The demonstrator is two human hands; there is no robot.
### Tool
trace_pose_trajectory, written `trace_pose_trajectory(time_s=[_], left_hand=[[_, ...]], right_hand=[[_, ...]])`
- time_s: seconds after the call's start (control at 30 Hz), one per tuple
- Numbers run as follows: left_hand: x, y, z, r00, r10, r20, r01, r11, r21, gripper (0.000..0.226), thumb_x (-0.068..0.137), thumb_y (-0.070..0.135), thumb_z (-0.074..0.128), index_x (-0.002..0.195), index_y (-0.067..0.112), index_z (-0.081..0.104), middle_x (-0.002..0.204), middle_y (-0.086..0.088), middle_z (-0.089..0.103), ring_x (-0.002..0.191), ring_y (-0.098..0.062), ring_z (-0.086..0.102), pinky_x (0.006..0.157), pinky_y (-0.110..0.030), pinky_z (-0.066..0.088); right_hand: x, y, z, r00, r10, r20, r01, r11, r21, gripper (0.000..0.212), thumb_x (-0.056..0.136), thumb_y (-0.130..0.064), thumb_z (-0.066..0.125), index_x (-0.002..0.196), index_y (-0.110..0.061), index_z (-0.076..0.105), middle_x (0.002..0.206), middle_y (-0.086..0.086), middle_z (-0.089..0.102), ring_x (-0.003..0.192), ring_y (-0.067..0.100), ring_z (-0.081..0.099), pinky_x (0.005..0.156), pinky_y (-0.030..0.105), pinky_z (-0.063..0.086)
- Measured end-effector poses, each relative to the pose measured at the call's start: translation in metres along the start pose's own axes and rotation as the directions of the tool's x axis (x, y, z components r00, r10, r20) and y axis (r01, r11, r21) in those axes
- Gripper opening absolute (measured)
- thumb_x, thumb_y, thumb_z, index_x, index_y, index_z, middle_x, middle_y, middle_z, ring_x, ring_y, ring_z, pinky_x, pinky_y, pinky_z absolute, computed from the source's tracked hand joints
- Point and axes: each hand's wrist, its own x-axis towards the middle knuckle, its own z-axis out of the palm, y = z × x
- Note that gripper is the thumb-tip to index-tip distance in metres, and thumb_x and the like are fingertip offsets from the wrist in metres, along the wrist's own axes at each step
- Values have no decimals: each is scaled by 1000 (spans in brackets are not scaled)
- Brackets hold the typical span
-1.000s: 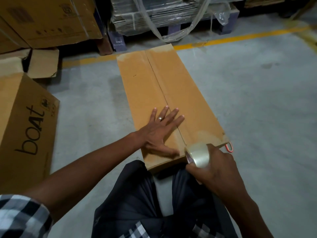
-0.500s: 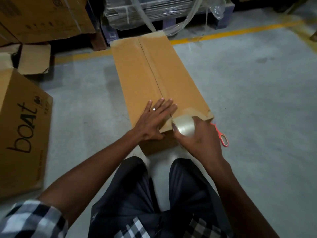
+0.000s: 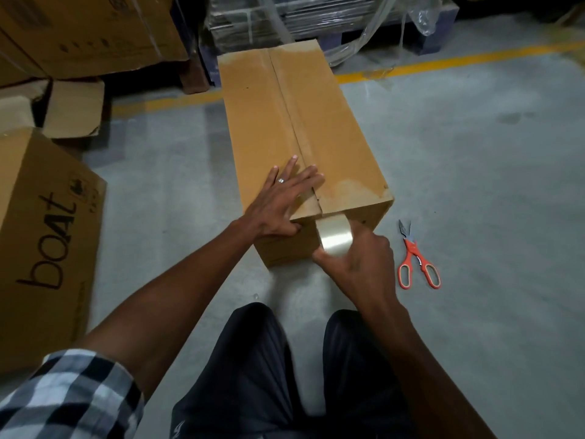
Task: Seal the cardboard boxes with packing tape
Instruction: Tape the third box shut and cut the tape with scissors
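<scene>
Head view: a long cardboard box [image 3: 304,134] lies on the grey floor [image 3: 474,185], its two top flaps meeting along a centre seam [image 3: 289,115]. The left hand [image 3: 281,201] lies flat on the box's near end, fingers spread straight across the seam and thumb hooked over the near edge, a ring on one finger. The right hand [image 3: 357,264] grips a roll of clear packing tape [image 3: 335,239] against the box's near face just below the seam; the fingers curl round the roll and hide most of it, so only a shiny band shows, and whether tape already sticks to the cardboard is hard to make out. Orange-handled scissors [image 3: 416,258] lie on the floor just right of the box's near corner. Left of the box stands a carton printed "boat" [image 3: 47,242], cut off by the frame edge. Beyond the box's far end, wrapped pallets [image 3: 300,14] are dim and partly cropped. Dark trousers [image 3: 285,375] and a checked sleeve [image 3: 69,397] fill the bottom.
</scene>
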Motion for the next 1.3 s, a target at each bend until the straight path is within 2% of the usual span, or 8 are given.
trace_pose_trajectory(time_s=[0.2,0.47,0.6,0.7,0.87,1.0,1.13,1.3], left_hand=[[1,-1,2,998,48,29,-51,994,96,119,71,39,84,165,29,11,173,2,1,157,-26,-15,122,-67,-6],[-1,7,7,981,165,106,-190,932,308,108,88,29,71,165,21,-4,172,-4,-7,159,-26,-7,126,-54,-5],[-9,23,14,979,191,67,-201,948,247,104,85,12,74,164,16,8,172,-7,8,158,-29,5,126,-39,-4],[-18,29,21,954,285,-98,-245,922,298,90,74,6,81,155,13,42,160,-9,42,146,-35,41,121,-41,29],[-22,23,34,836,480,-267,-390,861,328,41,92,-2,68,132,3,66,133,-13,68,124,-34,63,113,-44,45],[-25,16,33,796,534,-285,-456,838,298,25,96,1,66,120,2,73,122,-12,73,108,-29,69,106,-40,48],[-40,24,29,798,448,-403,-449,888,98,25,84,-7,62,102,1,78,109,-13,76,103,-31,70,99,-39,54],[-75,54,36,767,41,-640,-163,977,-134,17,72,-3,70,85,6,76,98,-7,74,98,-27,69,89,-44,54]], right_hand=[[-4,16,11,995,92,35,-91,995,-26,38,76,-45,83,86,-27,51,70,-19,44,64,4,47,52,16,33],[2,36,43,998,61,11,-62,993,102,45,73,-41,87,107,-22,64,90,-11,62,85,16,67,63,17,43],[11,37,29,993,35,110,-49,991,124,77,66,-69,82,127,-27,61,110,-13,66,101,10,64,81,26,51],[40,14,4,995,-48,-84,59,989,135,58,82,-53,74,131,-22,65,124,-1,69,111,17,64,96,37,54],[154,-40,37,904,-324,281,376,913,-159,65,102,-42,31,157,-7,33,165,14,29,154,27,23,126,42,14],[166,-19,59,831,-399,388,536,762,-364,74,103,-52,5,163,-9,11,171,8,6,158,19,1,127,42,-6],[123,11,43,793,-471,387,599,716,-358,80,100,-55,-9,163,-11,15,171,4,11,158,14,2,128,42,1],[60,39,36,805,-505,311,588,746,-312,76,104,-56,-4,163,-11,16,171,2,9,157,10,-2,128,43,1]])
